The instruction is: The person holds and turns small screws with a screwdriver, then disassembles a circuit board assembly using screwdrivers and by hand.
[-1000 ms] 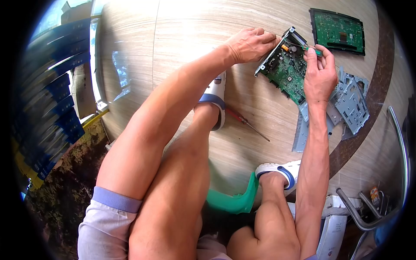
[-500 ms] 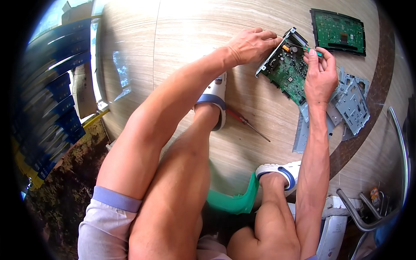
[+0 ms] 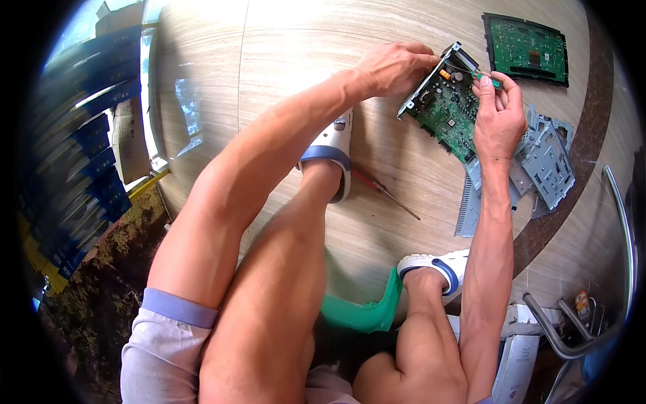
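A green circuit board (image 3: 449, 114) with a metal bracket (image 3: 424, 84) along its left edge lies tilted at the upper right. My left hand (image 3: 398, 67) is closed at the bracket's outer side, its fingertips against the bracket; what they pinch, if anything, is hidden. My right hand (image 3: 499, 111) is closed around the green handle of a small screwdriver (image 3: 490, 80). Its thin shaft points left over the top of the board toward the bracket. Beneath and right of my right hand are grey metal plates (image 3: 548, 165).
Another green board in a black frame (image 3: 527, 50) lies at the upper right. A red-handled screwdriver (image 3: 380, 188) rests on the floor between my shoes. A green plastic piece (image 3: 363, 313) is under my legs. Metal tubing (image 3: 626, 236) curves at the right, blue packets (image 3: 81, 148) at the left.
My left hand has shifted slightly right along the bracket and its fingers have turned. The board and my right hand have barely moved.
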Action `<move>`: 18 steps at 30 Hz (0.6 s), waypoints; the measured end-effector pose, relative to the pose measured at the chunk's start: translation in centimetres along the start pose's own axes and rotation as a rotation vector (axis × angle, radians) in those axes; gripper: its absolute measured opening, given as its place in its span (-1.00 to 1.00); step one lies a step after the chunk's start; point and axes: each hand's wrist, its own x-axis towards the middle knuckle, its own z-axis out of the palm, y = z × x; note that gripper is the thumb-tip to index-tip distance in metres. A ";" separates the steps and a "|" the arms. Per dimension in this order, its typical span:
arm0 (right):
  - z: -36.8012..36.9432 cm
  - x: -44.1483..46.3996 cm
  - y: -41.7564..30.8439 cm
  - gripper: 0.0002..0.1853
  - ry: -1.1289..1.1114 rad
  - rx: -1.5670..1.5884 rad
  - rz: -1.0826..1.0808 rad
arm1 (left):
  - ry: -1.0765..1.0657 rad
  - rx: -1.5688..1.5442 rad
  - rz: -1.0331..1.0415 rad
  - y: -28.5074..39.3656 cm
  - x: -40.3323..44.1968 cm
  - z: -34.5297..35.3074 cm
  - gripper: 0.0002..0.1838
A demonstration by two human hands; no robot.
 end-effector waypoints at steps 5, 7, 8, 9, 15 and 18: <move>-0.1 0.1 0.2 -0.76 -0.016 0.018 -0.002 | 0.013 -0.003 -0.014 0.2 0.2 0.2 -0.66; -0.1 0.2 0.3 -0.76 -0.020 0.016 -0.015 | 0.025 -0.006 -0.003 0.1 0.1 0.3 -0.66; -0.1 0.1 0.3 -0.76 -0.022 0.010 -0.017 | 0.032 -0.008 0.003 0.1 0.1 0.3 -0.66; -0.2 0.1 0.2 -0.76 -0.025 0.004 -0.020 | 0.036 -0.014 0.005 0.0 0.1 0.3 -0.66; -0.3 0.3 0.2 -0.76 -0.036 0.007 -0.011 | 0.058 -0.030 0.015 -0.1 0.0 0.5 -0.66; -0.3 0.3 0.2 -0.76 -0.045 0.001 -0.011 | 0.054 -0.017 0.017 0.0 -0.2 0.5 -0.65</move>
